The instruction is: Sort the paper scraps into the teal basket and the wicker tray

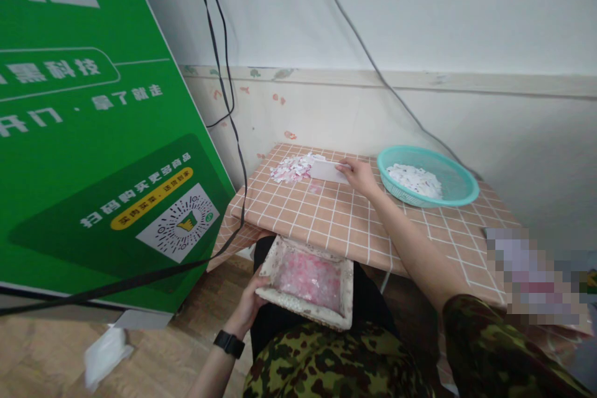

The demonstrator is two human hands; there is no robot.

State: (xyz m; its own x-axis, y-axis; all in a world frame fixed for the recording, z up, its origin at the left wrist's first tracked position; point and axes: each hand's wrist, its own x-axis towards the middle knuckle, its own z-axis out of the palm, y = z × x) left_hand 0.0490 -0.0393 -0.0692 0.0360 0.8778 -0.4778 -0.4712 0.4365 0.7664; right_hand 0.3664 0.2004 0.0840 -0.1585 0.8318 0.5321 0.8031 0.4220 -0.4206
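My right hand pinches the end of a flat white card above the checked tablecloth. The card's far end touches a pile of small white and pink paper pieces. In my lap, below the table edge, sits a white foam box with pink and clear pieces inside, too blurred to name. My left hand grips the left wall of this box, its fingers partly hidden behind it. To the right of my right hand stands a turquoise plastic basket holding more white paper pieces.
The table has a brown checked cloth and stands against the wall. A large green sign leans on the left, with a black cable hanging before it. A white plastic bag lies on the floor. A blurred-out item is at the right.
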